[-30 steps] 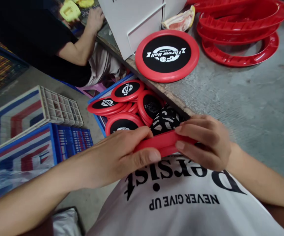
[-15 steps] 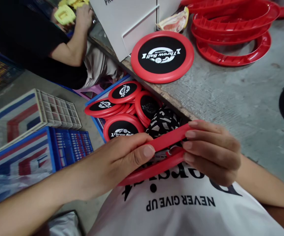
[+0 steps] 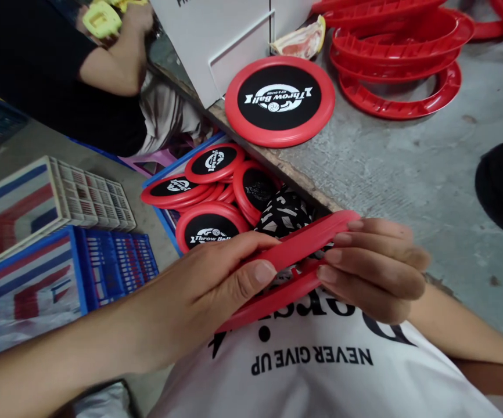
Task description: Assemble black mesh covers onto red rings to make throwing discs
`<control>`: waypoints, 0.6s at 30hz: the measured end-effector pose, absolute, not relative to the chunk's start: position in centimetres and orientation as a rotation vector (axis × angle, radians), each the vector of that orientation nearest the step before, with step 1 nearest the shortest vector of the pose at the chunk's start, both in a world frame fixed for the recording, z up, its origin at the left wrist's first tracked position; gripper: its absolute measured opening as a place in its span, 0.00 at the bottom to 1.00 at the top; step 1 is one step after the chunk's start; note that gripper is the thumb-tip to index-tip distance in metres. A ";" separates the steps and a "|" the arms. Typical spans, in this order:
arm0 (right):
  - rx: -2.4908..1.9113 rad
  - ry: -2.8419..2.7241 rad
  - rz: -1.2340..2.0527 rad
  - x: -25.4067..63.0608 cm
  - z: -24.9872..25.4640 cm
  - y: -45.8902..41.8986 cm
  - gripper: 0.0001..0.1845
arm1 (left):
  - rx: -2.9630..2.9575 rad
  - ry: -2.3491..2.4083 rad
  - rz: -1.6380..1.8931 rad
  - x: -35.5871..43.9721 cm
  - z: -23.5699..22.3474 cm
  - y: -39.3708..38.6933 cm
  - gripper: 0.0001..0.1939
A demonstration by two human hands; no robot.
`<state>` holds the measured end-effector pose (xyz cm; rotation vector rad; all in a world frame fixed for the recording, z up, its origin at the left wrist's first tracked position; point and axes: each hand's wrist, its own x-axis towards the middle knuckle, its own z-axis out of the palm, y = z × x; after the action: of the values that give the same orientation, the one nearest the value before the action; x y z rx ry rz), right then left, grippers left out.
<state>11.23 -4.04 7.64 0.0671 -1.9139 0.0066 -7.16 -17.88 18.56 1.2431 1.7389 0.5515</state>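
Two red plastic rings (image 3: 308,239) are held edge-on in front of my shirt, with a narrow gap between them. My left hand (image 3: 221,284) grips their left side, its thumb pressed between the rings. At their right end, the fingers of my right hand (image 3: 377,264) are closed on the rims. A finished red disc (image 3: 280,134) with a black "Throw Ball" face lies on the worktop's edge beyond my hands. More such discs (image 3: 212,212) are piled in a blue crate (image 3: 164,223) below the worktop.
On the grey worktop (image 3: 391,162), loose red rings (image 3: 399,101) are stacked beside a fruit wedge (image 3: 299,42) and a white box (image 3: 221,35). A co-worker's arm (image 3: 121,64) holds a yellow part (image 3: 102,20). White (image 3: 94,194) and blue crates (image 3: 118,258) stand on the floor at left.
The two rings have tilted slightly and the gap between them looks a little different at the right end. Both hands keep their grip. The whole view has shifted slightly.
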 end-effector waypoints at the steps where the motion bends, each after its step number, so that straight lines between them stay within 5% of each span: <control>1: 0.041 -1.908 0.018 11.2 7.7 -4.2 0.09 | 1.218 1.729 0.563 -7.3 18.6 -17.8 0.24; 18: -0.041 -1.896 0.056 11.9 7.1 -4.9 0.08 | 1.269 1.593 0.763 -6.6 18.6 -17.8 0.15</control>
<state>11.85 -4.91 7.13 -0.0415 -1.8960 0.0561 -6.64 -17.82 18.62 1.2693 1.5930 0.7629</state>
